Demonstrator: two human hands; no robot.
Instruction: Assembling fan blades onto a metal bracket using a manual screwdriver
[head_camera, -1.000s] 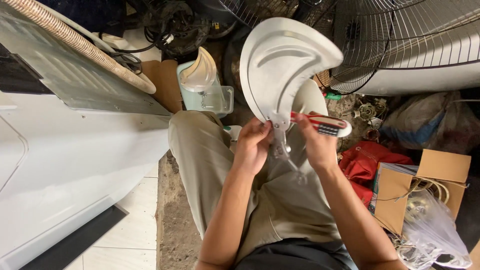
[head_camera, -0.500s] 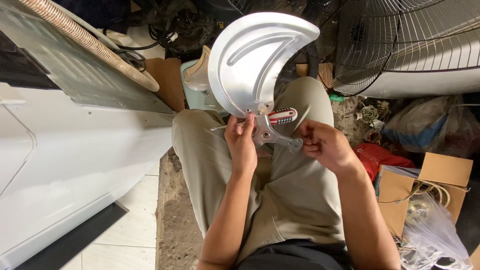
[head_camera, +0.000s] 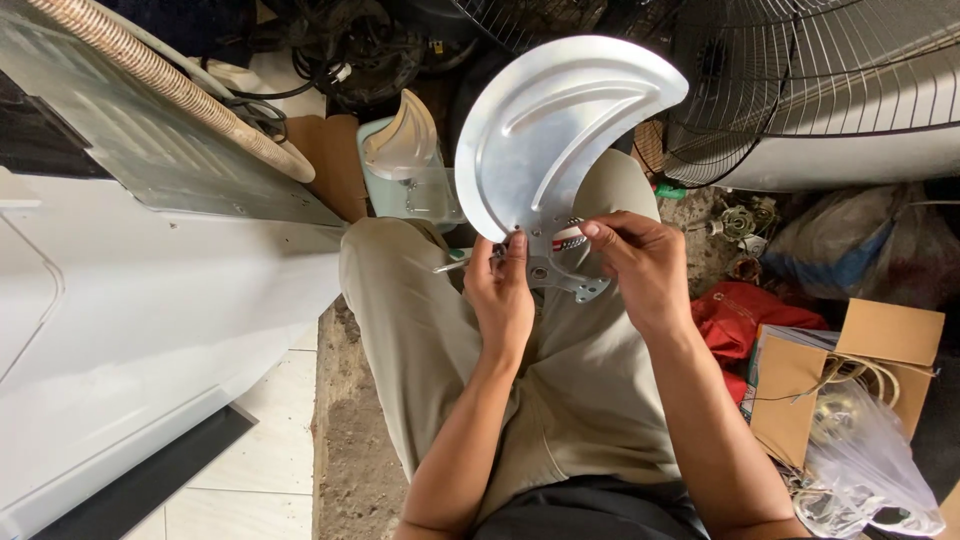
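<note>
Fan blade: a crescent-shaped sheet-metal blade stood upright over the person's lap, its wide end up and its perforated mounting bracket at the bottom between both hands.
Left hand: closed on the blade's lower edge by thumb and fingertips; a slim tool with a green-tipped handle stuck out to its left, apparently pinched in the same hand.
Right hand: fingers curled and closed around the bracket's right side, near a red-and-white striped part that was too hidden to identify.
Risk, slip: the blade was top-heavy and held only at its narrow base, so a loosened pinch could have let it tip toward the fan guard beyond.
Risk, edge: the thin metal rim lay against bare fingertips; a twist under force could have cut them.
Risk, small parts: any fastener that came free would likely have dropped into the clutter on the floor.
</note>
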